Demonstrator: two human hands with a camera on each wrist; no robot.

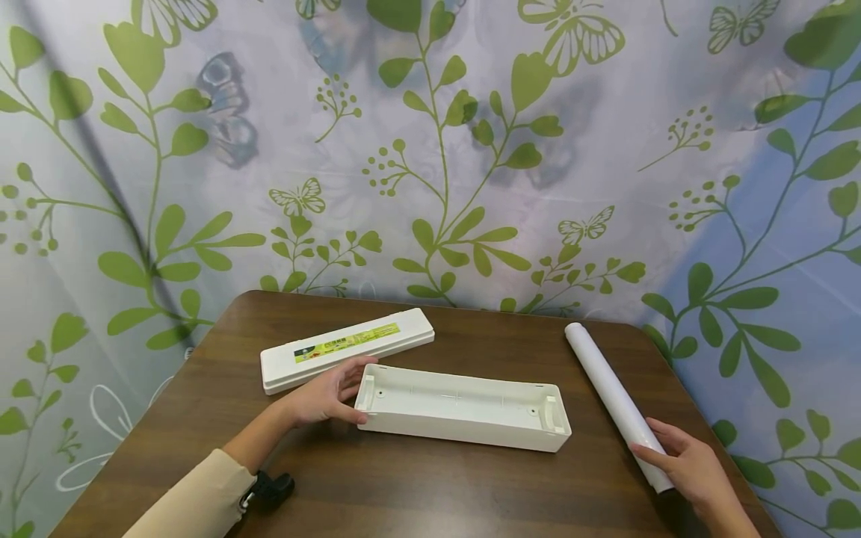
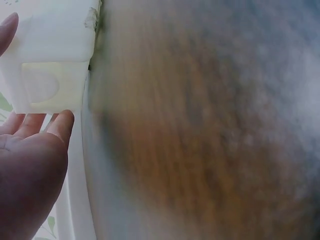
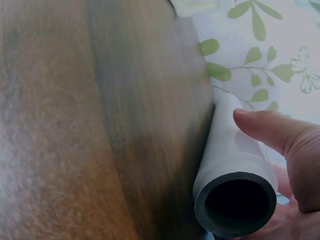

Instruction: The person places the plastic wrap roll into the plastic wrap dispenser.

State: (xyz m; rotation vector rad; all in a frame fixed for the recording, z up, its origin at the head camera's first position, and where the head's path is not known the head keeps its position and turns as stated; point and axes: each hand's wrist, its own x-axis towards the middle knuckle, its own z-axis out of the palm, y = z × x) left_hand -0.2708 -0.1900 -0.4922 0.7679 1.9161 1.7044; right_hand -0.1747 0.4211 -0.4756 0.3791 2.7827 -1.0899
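A long white plastic box (image 1: 464, 433), like the base of a cling film dispenser, lies open side up in mid-table. My left hand (image 1: 326, 396) holds its left end, thumb at the near corner and fingers round the far one. In the left wrist view the box's end wall (image 2: 55, 40) shows between thumb and fingertips. To the right a white roll (image 1: 608, 392), seemingly cling film, lies slantwise on the table. My right hand (image 1: 696, 467) grips its near end between thumb and fingers. The right wrist view shows the roll's dark hollow core (image 3: 200, 215).
Behind the box, at the back left, lies a long white lid (image 1: 350, 347) with a yellow-green label. A brown wooden table (image 1: 430, 493) carries everything. Past its far edge hangs a cloth (image 1: 471, 149) printed with leaves and butterflies. A black device (image 1: 272, 489) sits on the left wrist.
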